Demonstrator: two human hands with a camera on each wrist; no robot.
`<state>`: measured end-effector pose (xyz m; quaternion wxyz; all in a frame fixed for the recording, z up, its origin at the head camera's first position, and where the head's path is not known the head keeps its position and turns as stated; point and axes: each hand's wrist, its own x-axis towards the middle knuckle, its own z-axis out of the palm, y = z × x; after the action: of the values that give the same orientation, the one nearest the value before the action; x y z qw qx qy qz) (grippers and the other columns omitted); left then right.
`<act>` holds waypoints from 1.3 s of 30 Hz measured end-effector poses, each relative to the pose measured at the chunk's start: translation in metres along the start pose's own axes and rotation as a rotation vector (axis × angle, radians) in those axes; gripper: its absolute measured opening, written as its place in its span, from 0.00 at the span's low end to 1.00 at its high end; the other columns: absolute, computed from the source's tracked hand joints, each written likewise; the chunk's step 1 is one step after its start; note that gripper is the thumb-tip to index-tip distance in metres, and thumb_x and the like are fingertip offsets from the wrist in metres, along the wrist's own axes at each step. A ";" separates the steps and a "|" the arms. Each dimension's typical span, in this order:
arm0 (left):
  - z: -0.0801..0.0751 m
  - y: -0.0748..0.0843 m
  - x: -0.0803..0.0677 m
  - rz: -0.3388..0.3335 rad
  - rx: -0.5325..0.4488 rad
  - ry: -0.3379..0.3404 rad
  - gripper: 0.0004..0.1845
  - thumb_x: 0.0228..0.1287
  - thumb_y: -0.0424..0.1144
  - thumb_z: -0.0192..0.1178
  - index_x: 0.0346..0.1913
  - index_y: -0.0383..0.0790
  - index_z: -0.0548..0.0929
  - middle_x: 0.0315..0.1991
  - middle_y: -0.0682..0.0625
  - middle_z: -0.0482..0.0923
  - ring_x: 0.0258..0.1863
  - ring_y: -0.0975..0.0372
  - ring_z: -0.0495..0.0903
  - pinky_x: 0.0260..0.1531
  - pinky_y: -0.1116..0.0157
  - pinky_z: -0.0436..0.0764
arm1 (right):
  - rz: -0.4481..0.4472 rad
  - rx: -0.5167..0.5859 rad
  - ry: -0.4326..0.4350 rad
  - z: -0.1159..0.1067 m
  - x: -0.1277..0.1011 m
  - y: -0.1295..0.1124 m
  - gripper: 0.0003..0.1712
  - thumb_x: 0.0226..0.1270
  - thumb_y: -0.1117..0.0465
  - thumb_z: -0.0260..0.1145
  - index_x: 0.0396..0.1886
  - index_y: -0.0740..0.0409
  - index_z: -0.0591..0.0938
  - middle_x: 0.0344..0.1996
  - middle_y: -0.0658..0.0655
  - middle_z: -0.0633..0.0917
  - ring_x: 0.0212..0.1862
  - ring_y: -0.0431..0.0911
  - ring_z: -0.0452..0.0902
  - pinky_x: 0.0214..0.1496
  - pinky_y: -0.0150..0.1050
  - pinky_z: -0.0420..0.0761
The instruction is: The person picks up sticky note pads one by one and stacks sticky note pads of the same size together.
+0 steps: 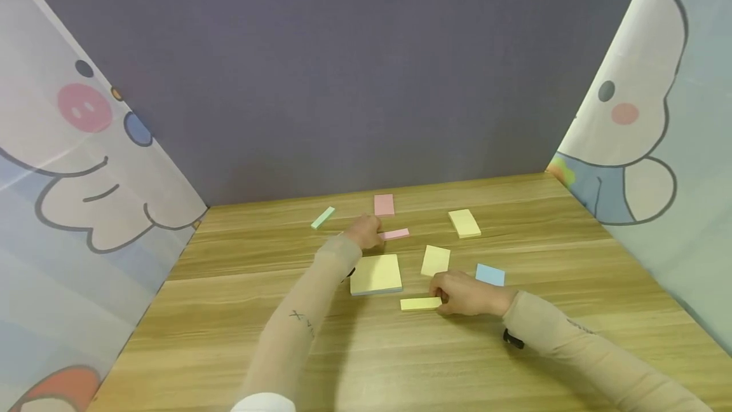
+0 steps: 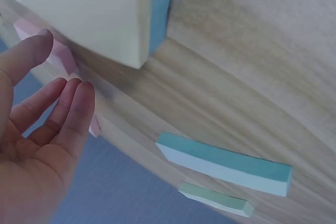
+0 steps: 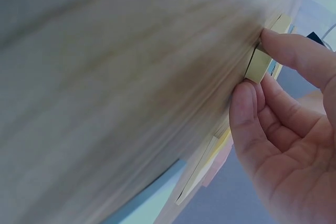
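In the head view my right hand (image 1: 466,292) pinches the right end of a narrow yellow sticky-note strip pad (image 1: 417,304) at the table. The right wrist view shows the thumb (image 3: 294,53) and fingertips on either side of its end (image 3: 257,66). Farther back, my left hand (image 1: 365,231) is at the left end of a narrow pink sticky-note pad (image 1: 396,234). Its thumb and fingers stand apart in the left wrist view, with the pink pad (image 2: 62,59) just beyond the gap. A large square yellow sticky-note pad (image 1: 376,273) with a blue underside lies between the hands.
Around them lie a pink pad (image 1: 384,205), two small yellow pads (image 1: 465,224), a blue pad (image 1: 490,274) and a narrow green pad (image 1: 323,217). A teal strip pad (image 2: 226,163) shows in the left wrist view. A dark panel (image 1: 366,81) closes the wooden table's back.
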<state>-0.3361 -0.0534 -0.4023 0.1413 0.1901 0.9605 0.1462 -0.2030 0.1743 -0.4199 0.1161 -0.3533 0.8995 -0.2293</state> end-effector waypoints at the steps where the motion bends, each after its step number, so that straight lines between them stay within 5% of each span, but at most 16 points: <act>1: 0.000 0.000 0.000 -0.014 -0.011 -0.004 0.13 0.57 0.39 0.63 0.43 0.35 0.80 0.42 0.47 0.80 0.37 0.60 0.78 0.38 0.67 0.79 | -0.003 -0.005 0.002 0.000 0.000 0.000 0.13 0.52 0.63 0.70 0.37 0.61 0.78 0.29 0.48 0.77 0.30 0.34 0.68 0.31 0.27 0.73; 5: 0.002 0.003 0.000 -0.027 0.004 0.002 0.12 0.56 0.39 0.64 0.42 0.36 0.82 0.44 0.47 0.81 0.44 0.56 0.78 0.45 0.64 0.79 | -0.002 -0.005 0.000 0.000 0.000 -0.001 0.13 0.52 0.63 0.70 0.37 0.61 0.78 0.29 0.48 0.77 0.30 0.34 0.68 0.31 0.28 0.73; 26: 0.008 0.003 0.006 0.049 0.118 0.090 0.09 0.57 0.37 0.62 0.40 0.37 0.84 0.42 0.46 0.82 0.45 0.55 0.79 0.46 0.63 0.78 | 0.002 -0.016 0.008 0.000 0.000 -0.001 0.13 0.51 0.63 0.70 0.35 0.60 0.78 0.29 0.48 0.76 0.29 0.33 0.68 0.31 0.27 0.72; 39: 0.010 -0.002 0.003 0.080 0.092 0.100 0.09 0.59 0.36 0.61 0.40 0.37 0.84 0.43 0.46 0.81 0.44 0.56 0.79 0.44 0.64 0.79 | 0.004 -0.005 0.008 0.001 -0.001 -0.001 0.13 0.51 0.63 0.70 0.36 0.59 0.78 0.29 0.48 0.76 0.30 0.34 0.67 0.31 0.27 0.72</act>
<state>-0.3362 -0.0520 -0.4123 0.0782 0.2273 0.9636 0.1166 -0.2015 0.1739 -0.4203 0.1123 -0.3509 0.9012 -0.2282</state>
